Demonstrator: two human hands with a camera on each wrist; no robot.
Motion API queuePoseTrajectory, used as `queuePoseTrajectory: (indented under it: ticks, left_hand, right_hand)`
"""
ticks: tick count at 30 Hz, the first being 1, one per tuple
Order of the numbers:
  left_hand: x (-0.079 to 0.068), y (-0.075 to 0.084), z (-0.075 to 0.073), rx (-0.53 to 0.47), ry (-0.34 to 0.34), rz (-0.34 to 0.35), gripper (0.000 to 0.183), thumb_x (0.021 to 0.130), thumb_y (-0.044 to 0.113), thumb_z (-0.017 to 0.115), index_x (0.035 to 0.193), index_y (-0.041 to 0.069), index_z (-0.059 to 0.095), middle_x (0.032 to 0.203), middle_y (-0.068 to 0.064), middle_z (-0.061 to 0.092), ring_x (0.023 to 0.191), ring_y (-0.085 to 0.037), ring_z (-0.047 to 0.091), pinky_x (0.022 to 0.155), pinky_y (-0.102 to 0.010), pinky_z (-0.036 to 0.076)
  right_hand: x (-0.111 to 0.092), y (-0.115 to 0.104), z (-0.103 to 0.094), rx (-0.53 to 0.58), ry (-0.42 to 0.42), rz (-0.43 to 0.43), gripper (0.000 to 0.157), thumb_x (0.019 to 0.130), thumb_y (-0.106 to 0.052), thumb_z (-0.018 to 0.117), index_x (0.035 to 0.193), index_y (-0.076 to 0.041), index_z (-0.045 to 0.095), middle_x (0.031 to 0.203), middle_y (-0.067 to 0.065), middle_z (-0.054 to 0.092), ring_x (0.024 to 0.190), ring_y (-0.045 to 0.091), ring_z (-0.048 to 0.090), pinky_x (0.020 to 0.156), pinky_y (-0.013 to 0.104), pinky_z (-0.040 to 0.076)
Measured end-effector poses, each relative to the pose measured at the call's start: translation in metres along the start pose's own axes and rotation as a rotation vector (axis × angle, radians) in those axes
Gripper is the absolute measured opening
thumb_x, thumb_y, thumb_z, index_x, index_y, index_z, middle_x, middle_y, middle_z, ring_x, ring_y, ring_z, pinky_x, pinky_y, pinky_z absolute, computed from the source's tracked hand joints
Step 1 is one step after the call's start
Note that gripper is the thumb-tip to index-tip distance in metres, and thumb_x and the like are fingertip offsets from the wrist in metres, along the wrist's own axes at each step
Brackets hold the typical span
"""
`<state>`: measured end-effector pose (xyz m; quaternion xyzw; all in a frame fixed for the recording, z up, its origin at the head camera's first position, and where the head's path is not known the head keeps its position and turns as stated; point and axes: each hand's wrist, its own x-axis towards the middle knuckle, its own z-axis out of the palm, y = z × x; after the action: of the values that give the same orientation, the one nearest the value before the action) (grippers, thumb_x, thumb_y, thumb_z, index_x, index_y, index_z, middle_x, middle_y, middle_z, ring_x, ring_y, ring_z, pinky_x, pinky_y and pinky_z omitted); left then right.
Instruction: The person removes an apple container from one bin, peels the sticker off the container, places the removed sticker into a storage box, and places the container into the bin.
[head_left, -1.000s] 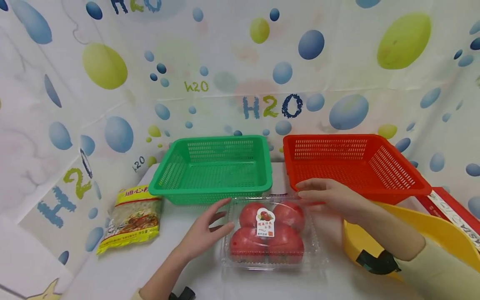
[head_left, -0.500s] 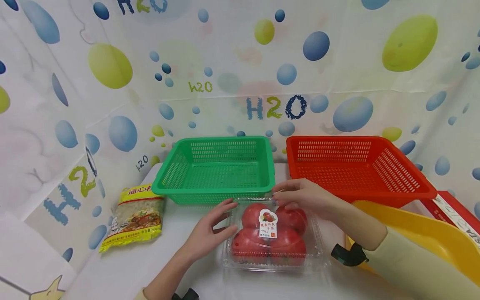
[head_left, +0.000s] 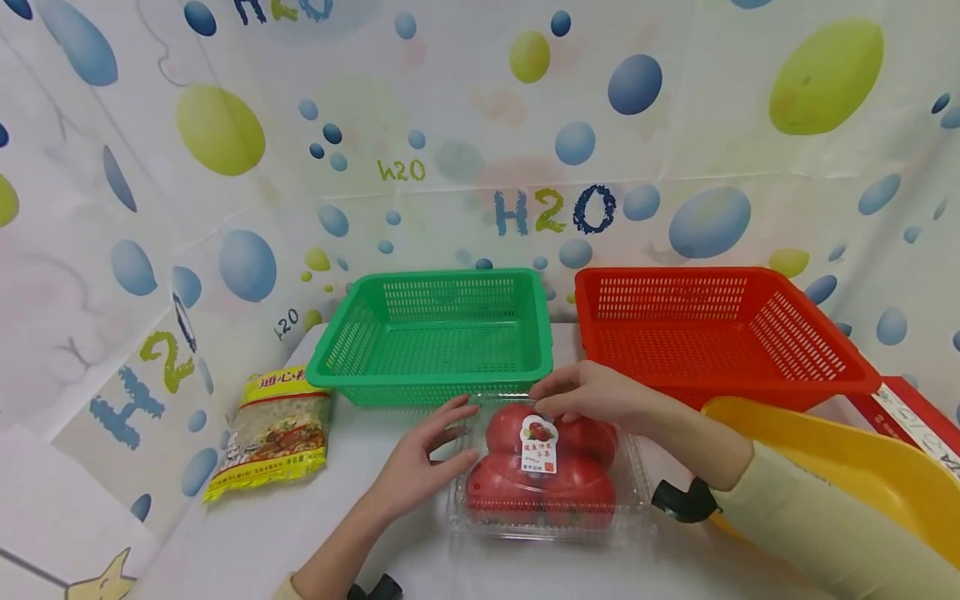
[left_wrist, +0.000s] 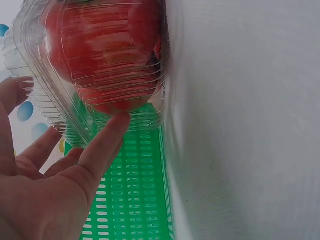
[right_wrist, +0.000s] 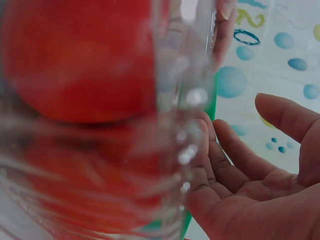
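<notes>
A clear plastic clamshell box [head_left: 551,529] holds several large round red fruits [head_left: 573,492], with a white label [head_left: 538,446] on its lid. It lies on the white table in front of the baskets. At its left side is my left hand [head_left: 420,462], thumb and fingers spread; in the left wrist view its fingertips are right at the box's ribbed wall. My right hand [head_left: 600,400] reaches over the box's far right part with loosely bent fingers at the far edge of the lid. In the right wrist view its thumb stands away from the fingers.
A green basket [head_left: 435,390] stands behind the box, and a red basket [head_left: 720,387] to its right. A yellow container [head_left: 847,450] and a red box [head_left: 915,412] are at the right. At the left lies a yellow bag [head_left: 273,429] of dry pasta.
My right hand has moved left along the far edge of the box, from its right corner toward the middle. The left hand has stayed at the box's left side.
</notes>
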<state>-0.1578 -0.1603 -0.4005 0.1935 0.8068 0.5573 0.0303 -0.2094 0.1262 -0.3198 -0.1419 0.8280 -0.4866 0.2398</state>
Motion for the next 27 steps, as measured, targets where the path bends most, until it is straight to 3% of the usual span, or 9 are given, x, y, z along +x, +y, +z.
queuePoseTrajectory:
  ticks: [8, 20, 27]
  left_hand:
    - [0.0015, -0.0002, 0.0000, -0.013, -0.005, -0.001, 0.056, 0.093, 0.015, 0.075, 0.145, 0.008, 0.055, 0.161, -0.009, 0.032, 0.131, -0.040, 0.051, 0.091, -0.042, 0.055]
    - [0.0027, 0.0012, 0.0008, -0.024, -0.016, -0.015, 0.056, 0.093, 0.015, 0.074, 0.145, 0.006, 0.054, 0.162, -0.009, 0.032, 0.132, -0.041, 0.049, 0.093, -0.046, 0.054]
    - [0.0009, 0.0013, 0.0003, -0.033, -0.015, -0.012, 0.056, 0.093, 0.014, 0.075, 0.144, 0.007, 0.055, 0.162, -0.009, 0.031, 0.133, -0.041, 0.049, 0.093, -0.041, 0.054]
  right_hand:
    - [-0.0005, -0.0070, 0.0022, -0.092, -0.025, -0.017, 0.033, 0.091, -0.021, 0.074, 0.121, -0.007, 0.071, 0.110, 0.005, 0.068, 0.107, 0.027, 0.057, 0.081, 0.038, 0.058]
    - [-0.0022, -0.0072, 0.0018, -0.064, -0.058, -0.034, 0.034, 0.092, -0.020, 0.073, 0.123, -0.006, 0.068, 0.113, 0.006, 0.067, 0.105, 0.027, 0.059, 0.084, 0.038, 0.058]
    - [-0.0005, -0.0055, 0.0035, -0.094, -0.068, -0.050, 0.037, 0.091, -0.019, 0.075, 0.124, -0.006, 0.067, 0.112, 0.005, 0.068, 0.101, 0.025, 0.061, 0.084, 0.037, 0.058]
